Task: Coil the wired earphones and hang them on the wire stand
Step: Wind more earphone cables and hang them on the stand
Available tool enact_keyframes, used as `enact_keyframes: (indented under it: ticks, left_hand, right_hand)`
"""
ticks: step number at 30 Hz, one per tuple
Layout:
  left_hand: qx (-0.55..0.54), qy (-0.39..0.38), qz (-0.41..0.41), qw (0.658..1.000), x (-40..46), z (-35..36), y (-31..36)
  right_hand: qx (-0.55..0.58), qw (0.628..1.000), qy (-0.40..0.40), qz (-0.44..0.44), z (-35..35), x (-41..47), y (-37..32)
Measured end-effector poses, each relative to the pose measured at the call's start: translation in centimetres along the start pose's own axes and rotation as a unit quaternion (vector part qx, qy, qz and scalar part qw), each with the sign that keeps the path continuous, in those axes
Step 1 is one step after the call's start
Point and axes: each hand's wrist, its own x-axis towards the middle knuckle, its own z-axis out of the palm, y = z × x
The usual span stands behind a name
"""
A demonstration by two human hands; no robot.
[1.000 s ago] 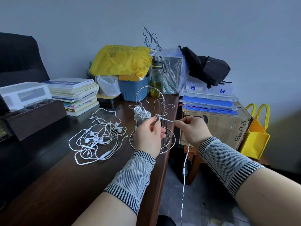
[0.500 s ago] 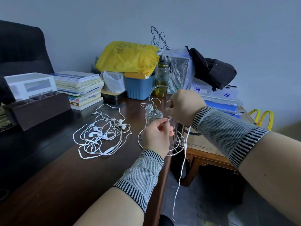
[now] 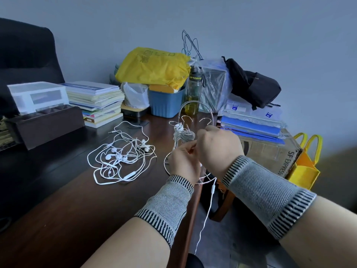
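Earphones (image 3: 209,206) hang as a white cord from between my hands, just in front of the wire stand (image 3: 190,136) at the desk (image 3: 77,209) edge. My left hand (image 3: 183,163) pinches the cord; my right hand (image 3: 218,149) seems curled round it too, fingers hidden. One coiled bundle (image 3: 182,133) hangs on the stand.

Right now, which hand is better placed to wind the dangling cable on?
Right hand, probably: the loose earphone cable drops from beneath it past the desk edge, while the left hand pinches the wound part by the wire stand.
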Motion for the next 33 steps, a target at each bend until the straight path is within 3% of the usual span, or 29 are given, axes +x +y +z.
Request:
enact_keyframes:
  ticks: [4,6,13,20,23,28,33]
  left_hand:
    - [-0.031,-0.005,0.007,0.999,0.2,0.0,-0.1]
    - [-0.015,-0.012,0.018,1.000,0.1,-0.2,-0.1]
    - [-0.022,-0.040,0.037,0.998,-0.4,-0.3,0.2]
    - [-0.045,-0.032,0.007,0.998,0.1,0.1,-0.2]
    - [-0.056,-0.035,0.008,0.998,-0.1,-0.1,-0.1]
    - [-0.042,-0.019,0.016,0.999,-0.1,-0.1,0.0]
    - [-0.089,-0.036,-0.005,0.995,-0.4,0.0,0.4]
  right_hand:
    - [0.112,0.982,0.154,-0.006,3.1,-1.4,1.9]
    - [0.171,0.968,0.181,-0.009,3.8,-2.0,2.4]
    - [0.353,0.919,0.129,0.117,4.3,-2.7,3.3]
    - [0.268,0.947,0.136,0.112,4.5,-1.7,2.0]
    - [0.281,0.940,0.156,0.113,5.2,-2.0,1.9]
    - [0.405,0.883,0.136,0.195,6.0,-2.4,2.9]
    - [0.431,0.839,0.133,0.306,6.3,-1.7,5.0]
